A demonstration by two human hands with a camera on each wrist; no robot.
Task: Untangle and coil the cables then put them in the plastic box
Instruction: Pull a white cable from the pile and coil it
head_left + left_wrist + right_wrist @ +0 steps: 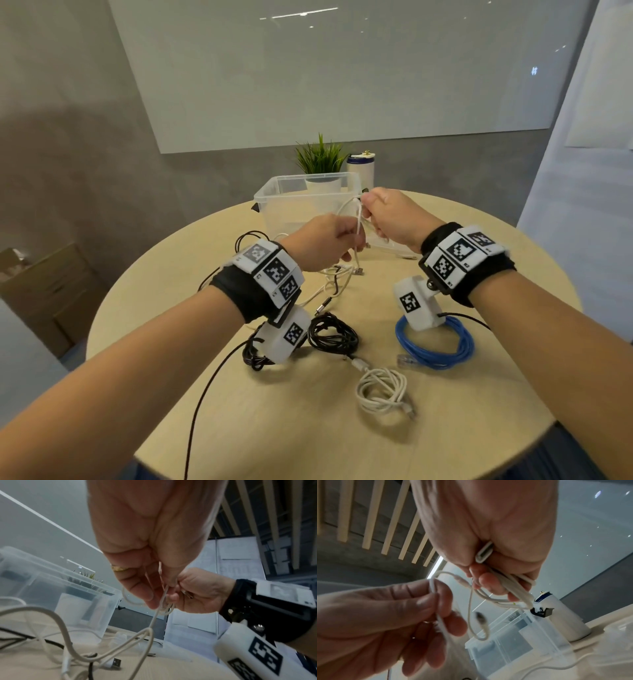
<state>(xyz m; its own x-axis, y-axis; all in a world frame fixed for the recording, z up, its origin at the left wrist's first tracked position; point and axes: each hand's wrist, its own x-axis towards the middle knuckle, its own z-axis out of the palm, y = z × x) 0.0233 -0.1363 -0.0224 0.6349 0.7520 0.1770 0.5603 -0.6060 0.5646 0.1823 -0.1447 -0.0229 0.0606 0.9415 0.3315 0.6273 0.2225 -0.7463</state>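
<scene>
Head view, left hand (325, 240) and right hand (390, 219) both pinching white cable (358, 222)

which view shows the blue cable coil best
Head view: the blue cable coil lies whole on the table, partly behind the right wrist camera. Neither wrist view shows it; they look at the hands and white cable.

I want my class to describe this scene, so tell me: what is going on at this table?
A person is coiling a thin white cable above a round table. The right hand grips the loops already gathered, while the left hand pinches the loose length and feeds it across. Three finished coils lie on the table nearer the person: a black one, a blue one and a white one. More loose cables lie under the hands. Behind them, the clear plastic box appears to hold no cables yet.
</scene>
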